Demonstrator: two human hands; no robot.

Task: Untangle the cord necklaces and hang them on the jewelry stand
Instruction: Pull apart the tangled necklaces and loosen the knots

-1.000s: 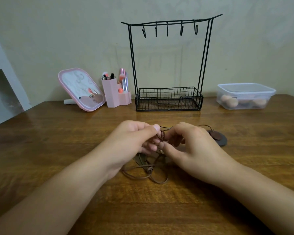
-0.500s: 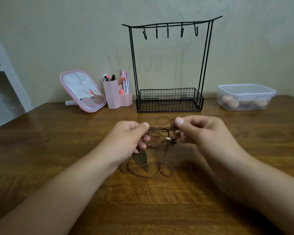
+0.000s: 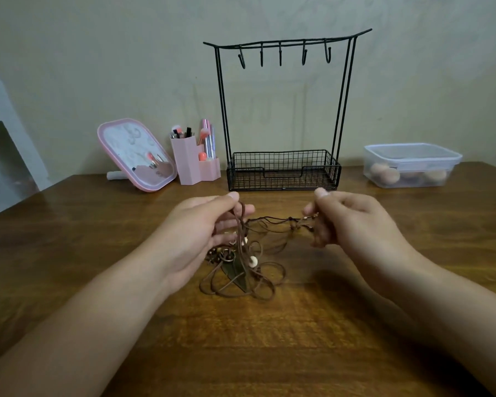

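Note:
A tangle of brown cord necklaces with white beads and a dark leaf pendant hangs from my hands, its loops resting on the wooden table. My left hand pinches a bunch of cords between thumb and fingers. My right hand grips the other end, and thin cords stretch taut between the two hands. The black wire jewelry stand rises behind them at the table's back, its several top hooks bare and its basket base holding nothing visible.
A pink tilted mirror and a pink organiser with brushes stand left of the stand. A lidded clear plastic box with round sponges sits at the back right. A white shelf is at the far left.
My hands have moved apart and lifted, pulling the cords into a taut line between them. More of the tangle, with beads and the leaf pendant, now hangs below my left hand.

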